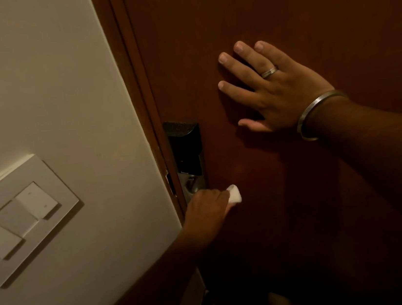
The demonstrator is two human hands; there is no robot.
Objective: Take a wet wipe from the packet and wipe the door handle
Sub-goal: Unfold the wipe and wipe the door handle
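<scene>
A: Where's the white wet wipe (234, 194)?

B: Lower centre of the frame, bunched in the left hand (208, 209), whose fingers are curled tight around it, pressed at the foot of the black-and-silver electronic lock plate (186, 151). The door handle itself is hidden under that hand.

A: And the right hand (266, 86)?

B: Upper right of centre, laid flat on the dark reddish-brown wooden door (277, 1), fingers spread apart, holding nothing. It wears a silver ring (270, 71) and a steel bangle (317, 114).

A: Anything at left?

B: A white switch panel (21, 217) on the cream wall (32, 85).
</scene>
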